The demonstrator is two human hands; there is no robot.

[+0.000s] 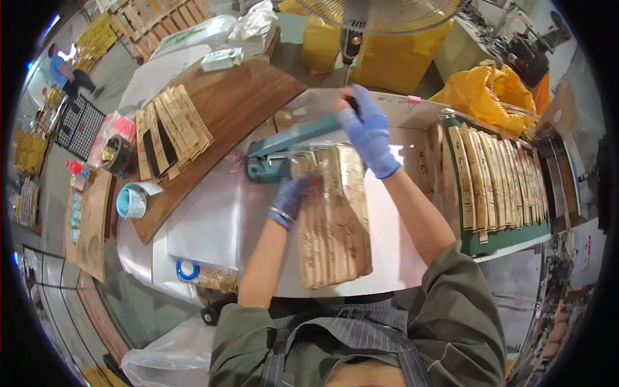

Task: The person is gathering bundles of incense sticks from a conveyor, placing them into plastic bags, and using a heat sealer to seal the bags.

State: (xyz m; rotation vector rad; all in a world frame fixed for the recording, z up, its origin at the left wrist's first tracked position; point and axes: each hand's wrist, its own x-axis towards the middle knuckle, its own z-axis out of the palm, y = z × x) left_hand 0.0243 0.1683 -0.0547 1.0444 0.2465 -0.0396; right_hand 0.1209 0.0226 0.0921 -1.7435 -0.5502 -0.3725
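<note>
A teal lever-arm bag sealer [293, 138] stands on the white table, its arm slanting up to the right. My right hand [369, 132], in a blue glove, is closed round the dark handle end of that arm. In front of the sealer lies a clear plastic bag of flat wooden slats [332, 222], dark writing on the wood. My left hand [290, 197], also gloved in blue, grips the bag's upper left edge. The bag's top end reaches the sealer; whether it lies in the jaw is hard to see.
Left, a brown board [225, 116] carries fanned wooden slats [174, 126]; a tape roll [132, 201] sits by its edge. Right, a green-lined tray [464, 193] holds packed slats. A fan [380, 16] and yellow sack [490, 93] stand beyond. A blue-capped jar [206, 274] lies near.
</note>
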